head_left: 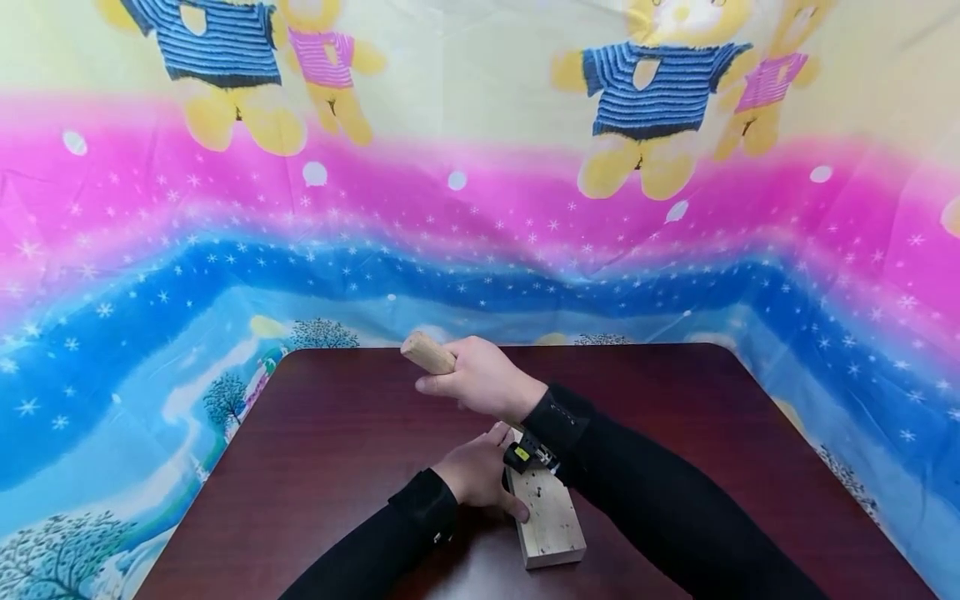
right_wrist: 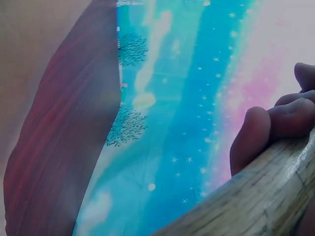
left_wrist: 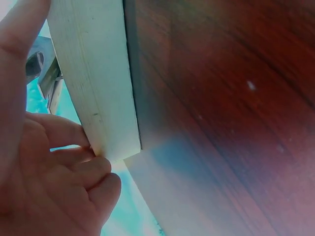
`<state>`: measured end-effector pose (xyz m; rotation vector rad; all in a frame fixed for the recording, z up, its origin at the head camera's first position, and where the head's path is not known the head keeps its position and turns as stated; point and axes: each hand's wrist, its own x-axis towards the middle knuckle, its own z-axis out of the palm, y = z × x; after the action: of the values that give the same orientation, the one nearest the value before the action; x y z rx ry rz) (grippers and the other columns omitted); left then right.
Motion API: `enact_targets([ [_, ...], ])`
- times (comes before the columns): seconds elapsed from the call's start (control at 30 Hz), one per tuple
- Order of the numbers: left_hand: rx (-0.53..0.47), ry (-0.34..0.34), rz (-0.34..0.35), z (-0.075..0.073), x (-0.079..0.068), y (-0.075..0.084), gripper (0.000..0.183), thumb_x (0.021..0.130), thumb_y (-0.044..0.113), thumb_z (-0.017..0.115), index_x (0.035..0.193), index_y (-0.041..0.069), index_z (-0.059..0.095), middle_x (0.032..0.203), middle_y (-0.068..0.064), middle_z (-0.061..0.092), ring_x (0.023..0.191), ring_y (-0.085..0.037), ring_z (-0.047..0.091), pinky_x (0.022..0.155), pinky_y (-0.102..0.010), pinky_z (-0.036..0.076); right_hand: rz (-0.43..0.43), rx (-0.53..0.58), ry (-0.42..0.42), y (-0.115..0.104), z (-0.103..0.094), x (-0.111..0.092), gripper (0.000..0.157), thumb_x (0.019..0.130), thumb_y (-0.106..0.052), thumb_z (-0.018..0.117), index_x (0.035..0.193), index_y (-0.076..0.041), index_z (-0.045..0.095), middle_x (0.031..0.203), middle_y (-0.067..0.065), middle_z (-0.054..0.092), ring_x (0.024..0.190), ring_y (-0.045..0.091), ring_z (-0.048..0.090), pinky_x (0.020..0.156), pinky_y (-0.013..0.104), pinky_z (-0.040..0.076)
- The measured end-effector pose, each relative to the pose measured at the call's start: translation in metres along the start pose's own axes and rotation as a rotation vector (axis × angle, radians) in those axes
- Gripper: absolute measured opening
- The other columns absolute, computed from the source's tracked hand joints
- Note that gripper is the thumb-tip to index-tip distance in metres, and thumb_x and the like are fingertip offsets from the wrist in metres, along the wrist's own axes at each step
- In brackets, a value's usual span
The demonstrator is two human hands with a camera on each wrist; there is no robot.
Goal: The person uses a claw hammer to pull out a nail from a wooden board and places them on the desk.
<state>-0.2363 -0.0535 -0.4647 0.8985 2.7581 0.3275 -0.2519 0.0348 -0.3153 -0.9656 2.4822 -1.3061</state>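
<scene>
A pale wooden block (head_left: 551,521) lies lengthwise on the table, small dark spots scattered over its top face. My left hand (head_left: 476,471) grips it from the left, thumb on the near part and fingers toward its far end. In the left wrist view those fingers curl at the end of the block (left_wrist: 101,93). Above and beyond it, my right hand (head_left: 491,379) holds a hammer by its wooden handle (head_left: 427,352), whose end sticks out to the left. A metal part of the hammer (left_wrist: 47,66) shows behind the block; the right forearm hides it in the head view.
The dark red-brown table (head_left: 360,425) has rounded far corners. A printed cloth (head_left: 450,225) with bears, snowflakes and trees hangs behind it and along both sides. The right sleeve (head_left: 675,500) crosses over the table to the right of the block.
</scene>
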Motion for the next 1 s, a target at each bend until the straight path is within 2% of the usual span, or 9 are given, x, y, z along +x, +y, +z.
enact_targets([
  [0.1,-0.016,-0.017,-0.021,0.003,-0.002,0.001,0.103,0.067,0.078,0.072,0.138,0.004,0.06,0.165,-0.002,0.014,0.146,-0.017,0.023,0.105,-0.029,0.039,-0.001,0.029,0.003,0.003,-0.001,-0.004,0.021,0.089,-0.038,0.076,0.09,-0.018,0.07,0.071,0.005,0.059,0.055,0.024,0.063,0.052,0.037,0.05],
  [0.33,0.073,-0.012,0.012,0.004,0.001,-0.001,0.126,0.068,0.082,0.067,0.157,0.002,0.027,0.165,-0.011,0.013,0.148,-0.019,0.018,0.108,-0.029,0.035,-0.009,0.08,0.06,0.006,-0.011,-0.013,0.026,0.087,-0.041,0.078,0.093,-0.016,0.07,0.074,0.013,0.064,0.055,0.026,0.063,0.054,0.041,0.051],
  [0.47,0.092,0.009,0.029,0.003,0.002,-0.002,0.128,0.069,0.081,0.068,0.157,0.0,0.023,0.164,-0.015,0.014,0.147,-0.023,0.022,0.11,-0.031,0.033,-0.025,0.085,0.059,0.006,-0.012,-0.015,0.029,0.087,-0.044,0.077,0.095,-0.016,0.071,0.077,0.012,0.064,0.059,0.027,0.065,0.06,0.045,0.055],
  [0.57,0.08,0.012,0.03,0.002,0.003,-0.002,0.129,0.068,0.081,0.069,0.157,-0.001,0.023,0.164,-0.016,0.014,0.146,-0.024,0.023,0.111,-0.032,0.032,-0.038,0.109,0.074,0.006,-0.014,-0.016,0.03,0.087,-0.043,0.077,0.093,-0.015,0.071,0.079,0.011,0.064,0.062,0.033,0.065,0.061,0.046,0.055],
  [0.77,0.063,-0.015,0.01,0.001,0.001,0.001,0.128,0.068,0.082,0.067,0.156,0.0,0.025,0.164,-0.014,0.011,0.149,-0.021,0.014,0.11,-0.03,0.034,-0.06,0.19,0.124,0.011,-0.024,-0.023,0.026,0.087,-0.034,0.079,0.088,-0.01,0.071,0.078,0.01,0.061,0.064,0.043,0.06,0.06,0.044,0.054],
  [0.87,0.047,-0.015,-0.002,0.0,0.0,0.003,0.128,0.068,0.081,0.068,0.156,0.0,0.025,0.165,-0.014,0.01,0.15,-0.02,0.01,0.109,-0.03,0.034,-0.067,0.215,0.147,0.015,-0.033,-0.026,0.026,0.087,-0.031,0.079,0.086,-0.008,0.07,0.074,0.011,0.059,0.062,0.041,0.059,0.06,0.044,0.055],
  [1.0,0.06,0.0,-0.007,-0.001,0.0,0.004,0.129,0.067,0.081,0.069,0.156,-0.001,0.025,0.164,-0.015,0.011,0.149,-0.022,0.013,0.109,-0.03,0.034,-0.073,0.27,0.199,0.021,-0.05,-0.032,0.03,0.088,-0.031,0.078,0.082,-0.004,0.067,0.067,0.014,0.058,0.06,0.033,0.059,0.061,0.048,0.056],
])
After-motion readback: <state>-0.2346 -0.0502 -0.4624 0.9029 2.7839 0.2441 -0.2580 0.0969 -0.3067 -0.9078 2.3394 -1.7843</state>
